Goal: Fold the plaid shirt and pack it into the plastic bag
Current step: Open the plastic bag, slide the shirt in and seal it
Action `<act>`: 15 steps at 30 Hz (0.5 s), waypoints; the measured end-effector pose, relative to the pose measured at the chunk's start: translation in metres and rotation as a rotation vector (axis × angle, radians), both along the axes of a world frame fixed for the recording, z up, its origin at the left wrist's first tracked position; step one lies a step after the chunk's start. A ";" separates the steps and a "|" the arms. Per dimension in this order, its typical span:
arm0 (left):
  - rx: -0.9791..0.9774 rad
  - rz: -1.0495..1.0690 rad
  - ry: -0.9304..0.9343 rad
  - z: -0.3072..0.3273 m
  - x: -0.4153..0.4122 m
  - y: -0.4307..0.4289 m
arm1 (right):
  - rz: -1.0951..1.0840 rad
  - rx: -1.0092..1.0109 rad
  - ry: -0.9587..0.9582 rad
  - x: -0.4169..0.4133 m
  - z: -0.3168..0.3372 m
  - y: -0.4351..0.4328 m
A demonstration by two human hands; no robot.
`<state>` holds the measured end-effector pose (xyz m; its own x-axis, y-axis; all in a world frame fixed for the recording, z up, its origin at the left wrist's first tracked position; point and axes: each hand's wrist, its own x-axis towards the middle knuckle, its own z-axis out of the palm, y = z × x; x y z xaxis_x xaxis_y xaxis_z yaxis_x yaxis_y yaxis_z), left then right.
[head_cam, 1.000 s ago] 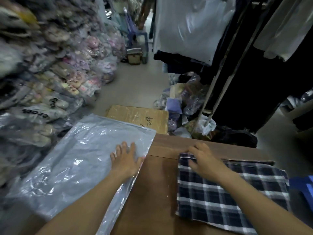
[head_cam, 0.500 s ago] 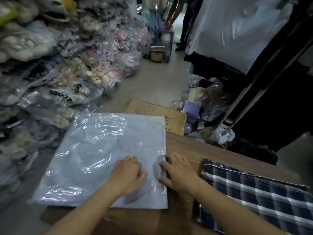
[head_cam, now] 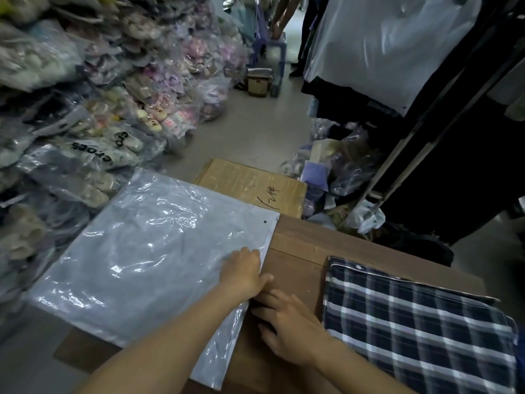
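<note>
A clear plastic bag (head_cam: pixel 147 257) lies flat on the left part of the wooden table (head_cam: pixel 298 251), overhanging its left side. My left hand (head_cam: pixel 244 271) presses on the bag's right edge, fingers together and thumb at the rim. My right hand (head_cam: pixel 287 325) rests on the table just beside that edge, fingers apart, fingertips touching the plastic below my left hand. The folded plaid shirt (head_cam: pixel 420 328), navy with white lines, lies on the right of the table, apart from both hands.
A cardboard box (head_cam: pixel 250 186) stands beyond the table's far edge. Bagged shoes (head_cam: pixel 93 132) are piled along the left. Dark hanging clothes (head_cam: pixel 454 137) and a rack fill the right. A person's legs (head_cam: pixel 301 32) stand far down the aisle.
My right hand left the shirt, went to the bag's right edge, then slid nearer to me. My left hand shifted right to that edge. The bag lies straighter on the table.
</note>
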<state>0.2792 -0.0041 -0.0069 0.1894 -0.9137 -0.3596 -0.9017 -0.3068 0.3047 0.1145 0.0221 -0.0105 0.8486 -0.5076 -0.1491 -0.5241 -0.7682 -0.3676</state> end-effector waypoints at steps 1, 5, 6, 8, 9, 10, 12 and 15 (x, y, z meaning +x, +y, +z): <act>-0.014 0.009 0.040 0.000 0.003 0.001 | 0.009 -0.024 -0.004 -0.002 -0.001 0.000; -0.076 0.082 0.174 0.002 0.012 0.006 | -0.025 -0.007 -0.027 -0.001 -0.001 -0.001; -0.089 0.093 0.174 0.003 0.013 0.007 | -0.042 0.023 -0.022 0.000 0.000 -0.002; -0.106 0.104 0.172 0.004 0.013 0.009 | -0.066 0.043 -0.028 0.001 -0.001 -0.003; -0.111 0.105 0.188 0.005 0.014 0.010 | -0.080 0.049 -0.042 0.002 -0.001 -0.004; -0.114 0.099 0.214 0.004 0.015 0.011 | -0.103 0.061 -0.056 0.003 -0.002 -0.005; -0.125 0.078 0.253 0.003 0.020 0.013 | -0.165 0.077 -0.086 0.004 -0.004 -0.008; -0.153 0.084 0.268 0.004 0.021 0.016 | -0.161 -0.010 -0.112 0.004 -0.007 -0.013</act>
